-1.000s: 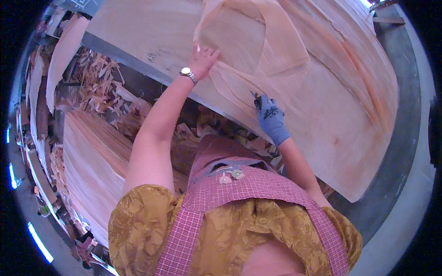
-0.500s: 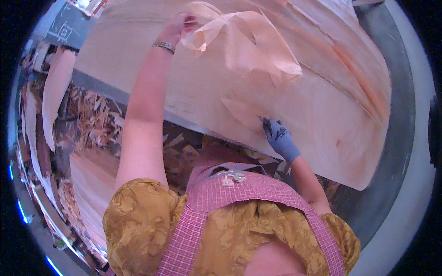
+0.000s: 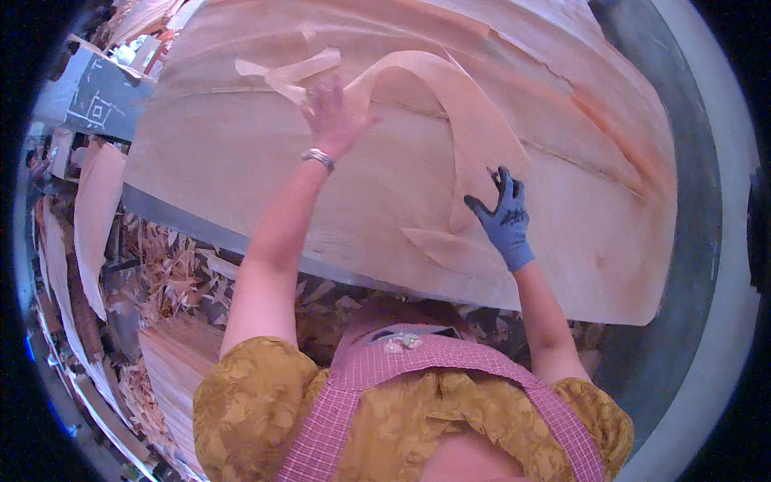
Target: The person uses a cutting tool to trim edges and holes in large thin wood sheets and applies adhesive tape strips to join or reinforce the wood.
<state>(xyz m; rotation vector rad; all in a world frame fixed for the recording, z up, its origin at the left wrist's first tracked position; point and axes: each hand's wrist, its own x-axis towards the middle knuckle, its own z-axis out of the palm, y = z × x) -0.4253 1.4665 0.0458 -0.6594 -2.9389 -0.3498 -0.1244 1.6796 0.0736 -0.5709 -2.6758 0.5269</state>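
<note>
My bare left hand (image 3: 333, 120), with a metal band at the wrist, is over a pile of thin wood veneer sheets (image 3: 578, 257). Its fingers are spread beside a long, curling veneer strip (image 3: 482, 120); whether they touch it I cannot tell. The strip arches up and comes down near my right hand (image 3: 506, 213). That hand wears a grey-blue glove with dark fingertips, thumb and fingers apart. A small dark tip shows by the fingers; I cannot make out what it is. A pointed veneer flap (image 3: 438, 249) lies near the pile's front edge.
Veneer scraps (image 3: 173, 269) litter the floor in front and to the left. Tall veneer pieces (image 3: 98, 217) stand at the left, near a dark board with chalk marks (image 3: 96, 104). Another stack of sheets (image 3: 173, 361) is at the lower left.
My left hand has let go of the crumpled veneer strip and spread its fingers, moving down slightly. The strip has fallen into an arch. My right hand has moved up and right, its fingers opening.
</note>
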